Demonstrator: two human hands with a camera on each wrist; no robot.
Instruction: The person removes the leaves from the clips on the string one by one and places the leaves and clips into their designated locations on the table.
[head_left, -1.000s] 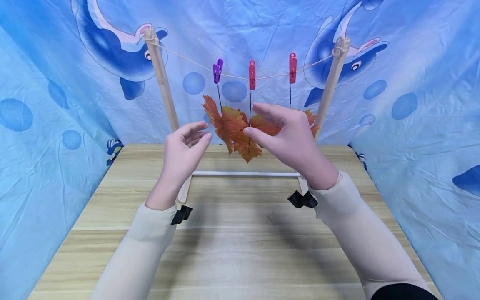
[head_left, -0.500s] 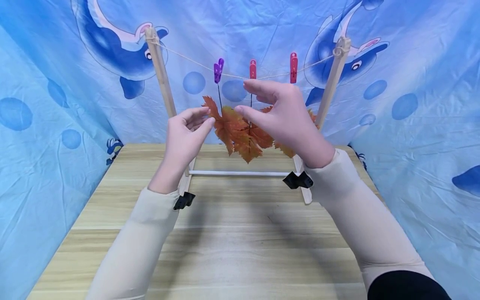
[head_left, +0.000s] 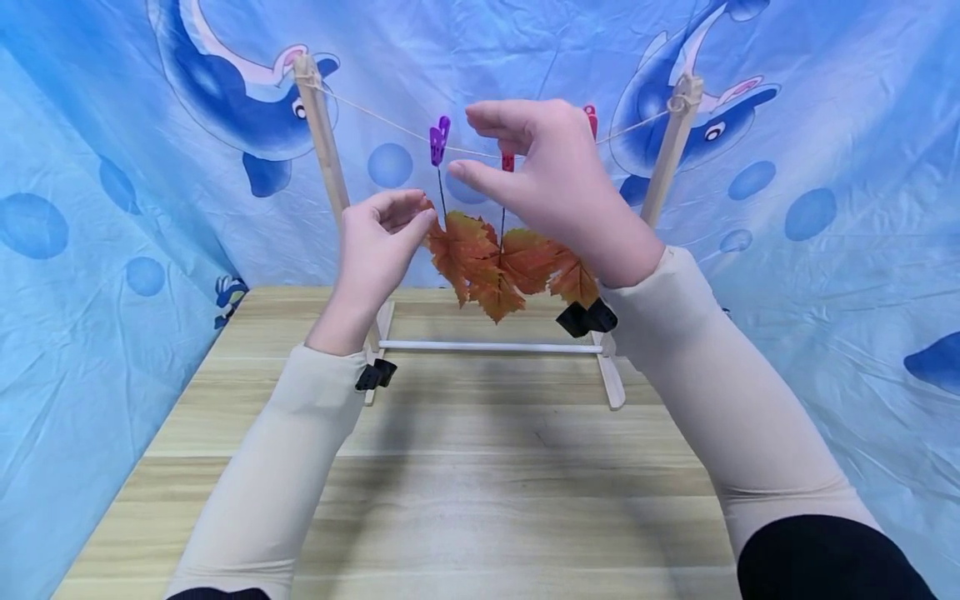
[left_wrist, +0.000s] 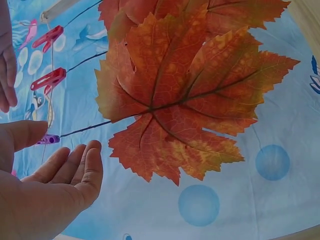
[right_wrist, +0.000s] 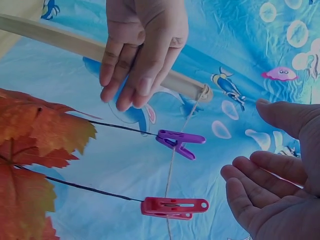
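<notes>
Artificial maple leaves [head_left: 525, 258] in orange and red hang by dark stems from clothespins on a string [head_left: 390, 122]. One clothespin is purple [head_left: 438, 143]; a red clothespin [right_wrist: 175, 206] and a second red clothespin [head_left: 591, 118] are on the same line. My left hand [head_left: 378, 246], empty, has its thumb and fingers apart beside the leftmost leaf, below the purple clothespin. Higher up, my right hand [head_left: 558, 175] spreads thumb from fingers, holding nothing. It partly covers both red clothespins in the head view; the right wrist view shows a gap between its fingertips and the clothespins.
Two wooden posts, one on the left [head_left: 322, 137] and one on the right [head_left: 667, 158], carry the string. A white rod [head_left: 487, 346] joins their feet on the wooden table [head_left: 465, 500]. Blue cloth [head_left: 97, 350] with dolphin prints surrounds the table.
Both hands have risen. The right went up and slightly left, from in front of the leaves to the height of the string; the left went up and slightly right. The leaves hang as before.
</notes>
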